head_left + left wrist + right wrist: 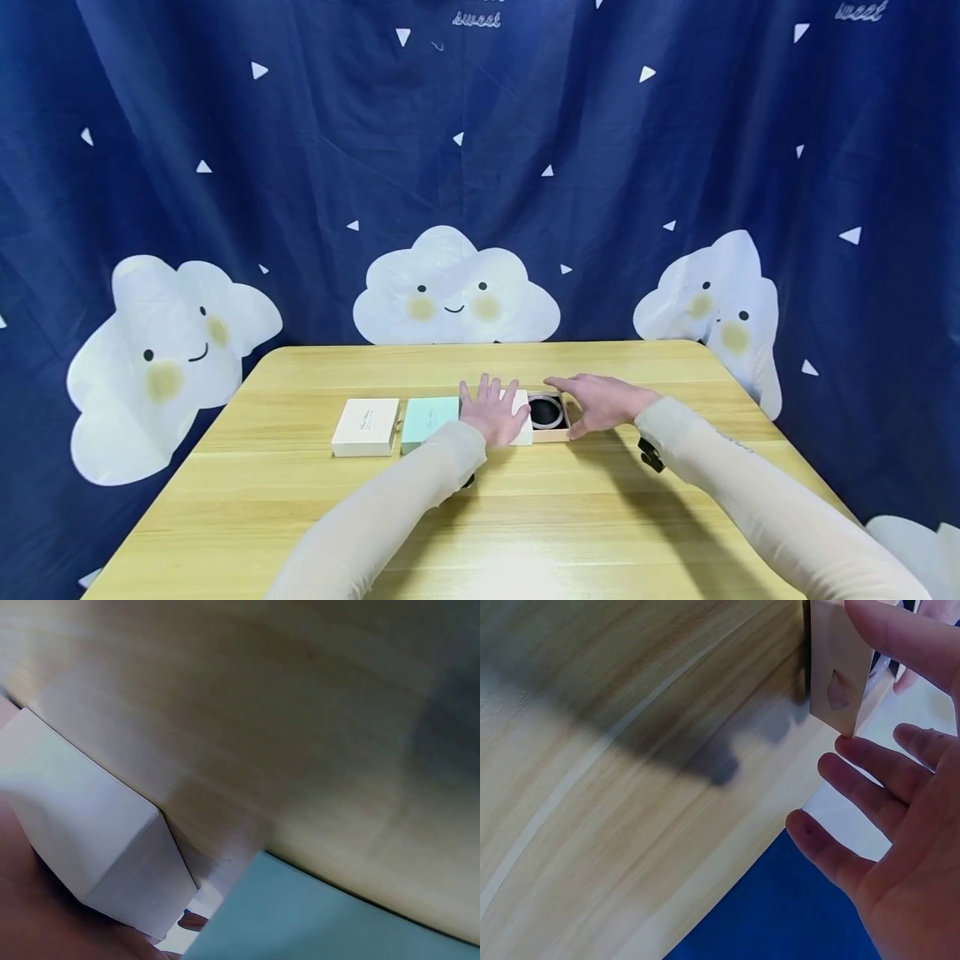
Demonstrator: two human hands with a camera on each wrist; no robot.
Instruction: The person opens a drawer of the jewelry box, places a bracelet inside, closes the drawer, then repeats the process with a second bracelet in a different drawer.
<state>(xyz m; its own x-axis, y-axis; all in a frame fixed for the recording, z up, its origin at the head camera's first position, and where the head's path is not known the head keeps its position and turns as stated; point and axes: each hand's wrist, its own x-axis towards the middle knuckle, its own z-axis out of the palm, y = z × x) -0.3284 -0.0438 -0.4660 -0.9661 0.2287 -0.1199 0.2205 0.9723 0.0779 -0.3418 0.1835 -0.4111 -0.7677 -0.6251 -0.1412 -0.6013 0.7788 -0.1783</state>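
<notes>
A white box (524,417) lies on the table with its pinkish drawer (552,436) pulled partly out on the right. In the drawer a pale bangle (558,422) rests on black lining. My left hand (491,412) lies over the box with fingers spread and straight, fingertips past its far edge. In the left wrist view the white box (82,802) shows beneath that palm. My right hand (603,402) pinches the drawer's outer end, thumb at the near corner, index finger at the far one. The right wrist view shows a small tab (837,691) on the drawer's end face.
Left of my left hand stands a mint-green box (429,417), and beyond it another white box (366,427) with printed lettering. Both are closed. The wooden table (247,492) meets a blue curtain (315,167) with cloud figures behind it.
</notes>
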